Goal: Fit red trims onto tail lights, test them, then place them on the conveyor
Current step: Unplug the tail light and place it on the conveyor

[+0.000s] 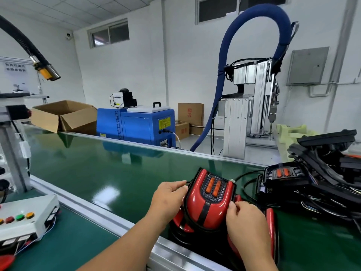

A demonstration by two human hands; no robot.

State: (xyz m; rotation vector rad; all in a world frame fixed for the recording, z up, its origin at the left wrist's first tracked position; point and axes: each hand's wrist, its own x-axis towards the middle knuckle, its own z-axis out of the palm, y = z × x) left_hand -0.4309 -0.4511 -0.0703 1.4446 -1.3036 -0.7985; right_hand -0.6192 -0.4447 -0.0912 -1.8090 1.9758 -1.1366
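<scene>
A tail light with a glossy red trim on it sits at the near edge of the green conveyor belt; two orange lenses show in its dark top panel. My left hand grips its left side, fingers curled over the edge. My right hand holds the lower right corner, thumb pressed on the trim. More red trims lie stacked under and beside it. Black tail lights without trim, wires trailing, are heaped at the right.
A white box with coloured push buttons stands at the near left. Beyond the belt are a blue machine, open cardboard boxes and an aluminium dispensing rig with a blue hose. An aluminium rail borders the belt.
</scene>
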